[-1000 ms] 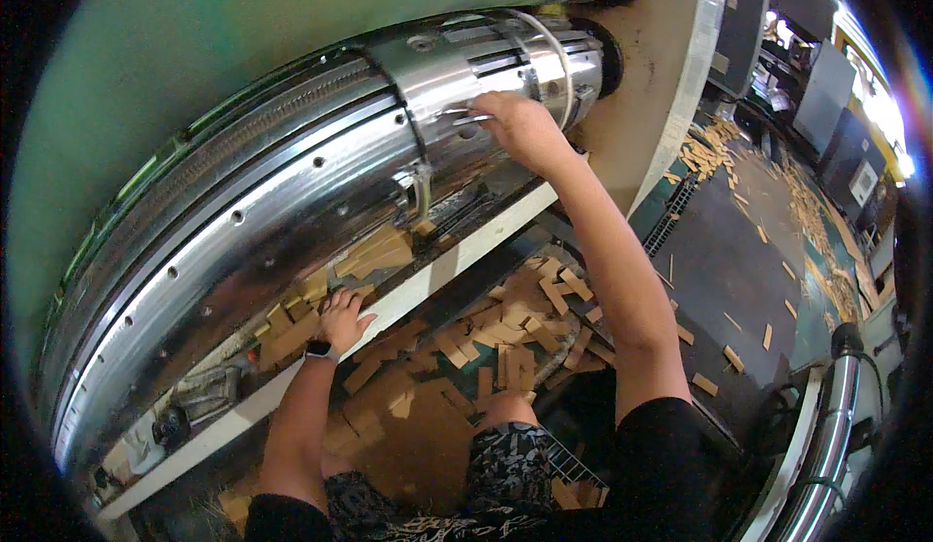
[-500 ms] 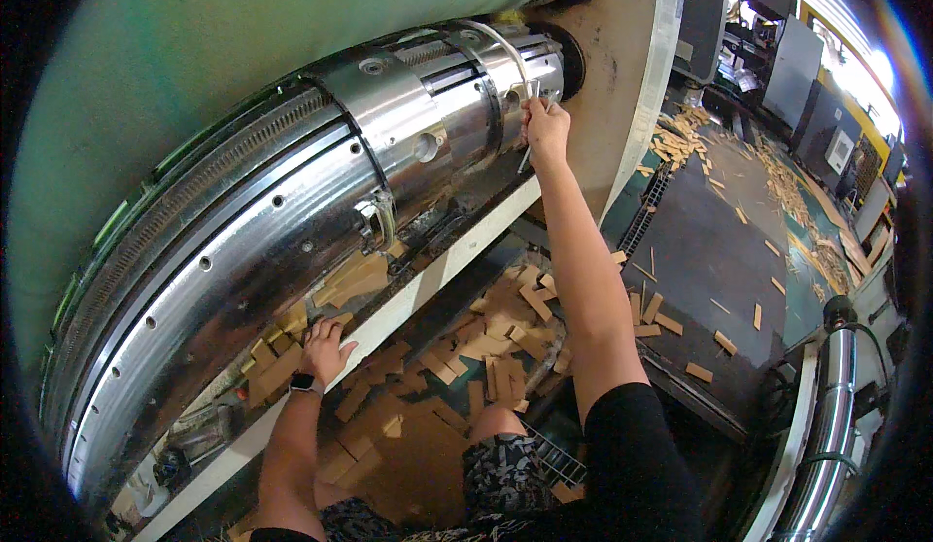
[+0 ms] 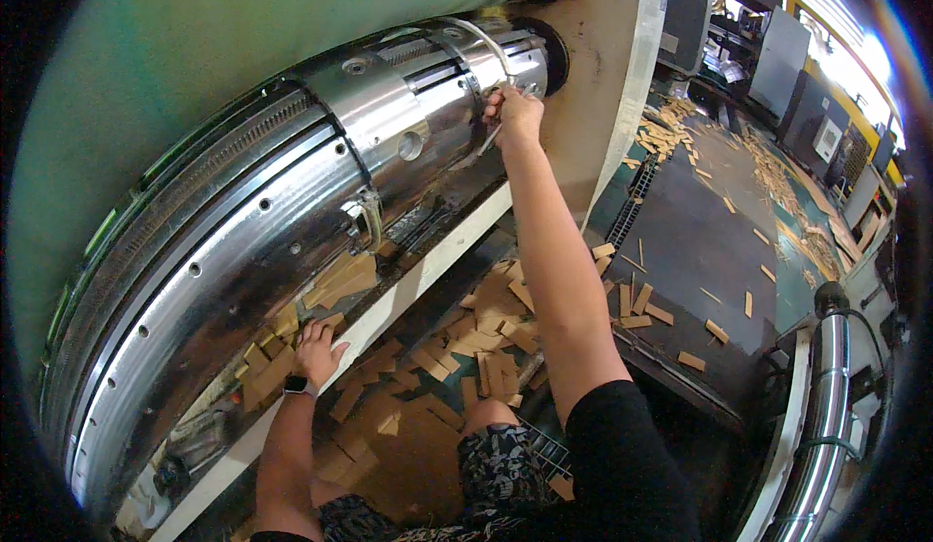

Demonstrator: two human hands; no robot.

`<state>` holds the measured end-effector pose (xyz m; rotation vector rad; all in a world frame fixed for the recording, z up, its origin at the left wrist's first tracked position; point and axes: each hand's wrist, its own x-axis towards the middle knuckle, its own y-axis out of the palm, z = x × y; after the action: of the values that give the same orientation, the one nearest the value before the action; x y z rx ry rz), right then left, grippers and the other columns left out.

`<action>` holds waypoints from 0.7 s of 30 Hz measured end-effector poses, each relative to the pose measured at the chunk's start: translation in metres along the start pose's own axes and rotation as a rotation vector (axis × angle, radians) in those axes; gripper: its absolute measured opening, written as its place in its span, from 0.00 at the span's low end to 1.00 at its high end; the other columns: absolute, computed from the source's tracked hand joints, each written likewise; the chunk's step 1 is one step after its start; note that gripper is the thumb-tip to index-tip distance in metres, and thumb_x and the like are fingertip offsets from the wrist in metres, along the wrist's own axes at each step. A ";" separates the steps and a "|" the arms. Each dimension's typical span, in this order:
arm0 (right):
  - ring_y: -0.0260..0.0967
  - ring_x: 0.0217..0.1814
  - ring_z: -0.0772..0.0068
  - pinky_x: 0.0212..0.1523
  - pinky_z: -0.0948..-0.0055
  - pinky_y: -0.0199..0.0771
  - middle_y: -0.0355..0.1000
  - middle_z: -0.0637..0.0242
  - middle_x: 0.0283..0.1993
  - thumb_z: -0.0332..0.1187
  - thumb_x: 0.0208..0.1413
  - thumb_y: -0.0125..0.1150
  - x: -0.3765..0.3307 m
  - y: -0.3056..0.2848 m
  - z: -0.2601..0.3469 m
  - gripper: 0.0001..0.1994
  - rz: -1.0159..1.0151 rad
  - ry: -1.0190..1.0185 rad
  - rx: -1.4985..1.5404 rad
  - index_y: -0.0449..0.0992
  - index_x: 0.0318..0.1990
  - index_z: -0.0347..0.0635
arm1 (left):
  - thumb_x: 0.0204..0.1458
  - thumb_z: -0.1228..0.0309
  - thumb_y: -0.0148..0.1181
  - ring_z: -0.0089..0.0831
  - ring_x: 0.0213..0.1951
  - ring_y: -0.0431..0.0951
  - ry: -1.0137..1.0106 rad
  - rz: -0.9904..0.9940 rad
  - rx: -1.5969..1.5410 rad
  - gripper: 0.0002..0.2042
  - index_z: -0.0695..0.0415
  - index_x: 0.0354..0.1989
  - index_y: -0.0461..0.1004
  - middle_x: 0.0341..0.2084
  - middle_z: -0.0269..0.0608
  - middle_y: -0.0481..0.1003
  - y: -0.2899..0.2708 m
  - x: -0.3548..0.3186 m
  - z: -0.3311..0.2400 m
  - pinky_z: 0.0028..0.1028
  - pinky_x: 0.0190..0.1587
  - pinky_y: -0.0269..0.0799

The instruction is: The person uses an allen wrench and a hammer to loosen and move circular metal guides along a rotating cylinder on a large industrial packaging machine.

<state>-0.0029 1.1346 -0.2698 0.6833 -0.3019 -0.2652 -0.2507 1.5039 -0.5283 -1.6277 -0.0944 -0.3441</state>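
Note:
A big shiny steel cylinder (image 3: 292, 211) lies across the view under a green roller (image 3: 194, 66). My right hand (image 3: 513, 112) reaches far up to the cylinder's right end and grips a thin metal tool (image 3: 489, 139) held against it. My left hand (image 3: 316, 348) rests with fingers spread on the white beam (image 3: 428, 270) below the cylinder, among brown cardboard scraps (image 3: 330, 284). A watch sits on that wrist.
Cardboard offcuts (image 3: 486, 338) litter the pit under the machine and the dark floor (image 3: 719, 241) to the right. A metal clamp bracket (image 3: 364, 216) sticks out of the cylinder. A steel pipe rail (image 3: 826, 416) runs along the right edge. Machines stand at the far right.
My right hand has slid rightward along the cylinder toward its end. My left hand has stayed on the beam. The view has tilted a little.

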 end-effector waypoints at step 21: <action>0.70 0.21 0.63 0.19 0.66 0.74 0.66 0.58 0.24 0.28 0.56 0.41 -0.009 0.005 0.015 0.07 0.094 0.094 -0.098 0.62 0.28 0.34 | 0.50 0.56 0.52 0.46 0.55 0.59 -0.023 0.050 0.015 0.20 0.64 0.39 0.68 0.46 0.50 0.65 -0.009 -0.001 -0.007 0.41 0.51 0.61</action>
<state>-0.0161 1.1330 -0.2568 0.5818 -0.2287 -0.1569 -0.2552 1.4979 -0.5191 -1.6162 -0.0732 -0.2857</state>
